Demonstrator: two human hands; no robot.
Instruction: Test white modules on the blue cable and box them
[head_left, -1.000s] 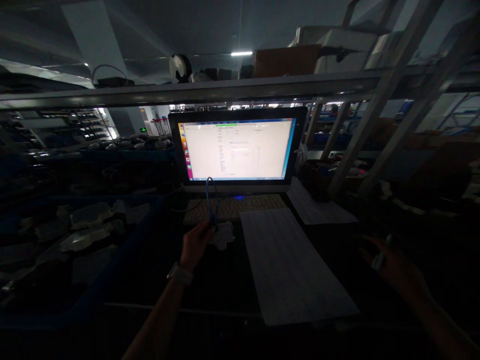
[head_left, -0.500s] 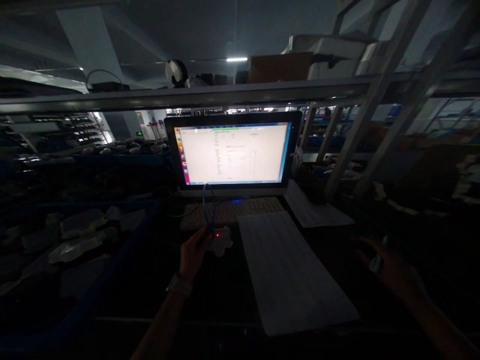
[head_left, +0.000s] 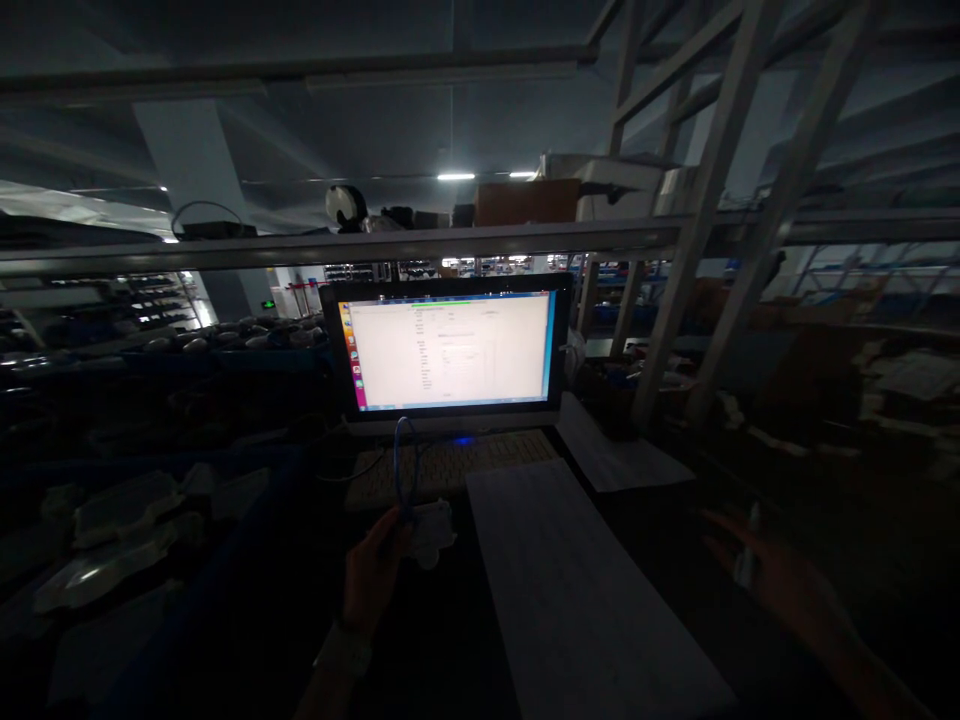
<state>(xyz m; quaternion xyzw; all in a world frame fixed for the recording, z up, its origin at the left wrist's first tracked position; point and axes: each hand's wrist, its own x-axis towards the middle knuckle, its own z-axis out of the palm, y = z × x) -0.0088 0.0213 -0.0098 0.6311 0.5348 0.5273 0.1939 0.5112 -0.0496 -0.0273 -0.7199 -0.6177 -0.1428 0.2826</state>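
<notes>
My left hand (head_left: pixel 373 572) is closed on a small pale device (head_left: pixel 433 532) with an uneven outline, held just in front of the keyboard (head_left: pixel 480 458). From the grip a blue cable (head_left: pixel 397 462) loops upward, in front of the keys. On the other side, my right hand (head_left: pixel 799 585) has a pen (head_left: pixel 746 565) lodged between its fingers, with the forefinger stretched out to the left. A long sheet of paper (head_left: pixel 577 590) lies between the two hands. Darkness hides most detail on the device.
A lit monitor (head_left: pixel 450 352) stands behind the keyboard, under a shelf (head_left: pixel 420 245) bearing a cardboard box (head_left: pixel 526 203). Another sheet (head_left: pixel 622 455) lies right of the keyboard. At left, a blue bin (head_left: pixel 244 500) holds several clear plastic parts. Metal posts (head_left: pixel 675 310) rise at right.
My view has tilted up, so everything sits lower in the picture. The red light seen on the device before no longer shows. Both hands keep their holds.
</notes>
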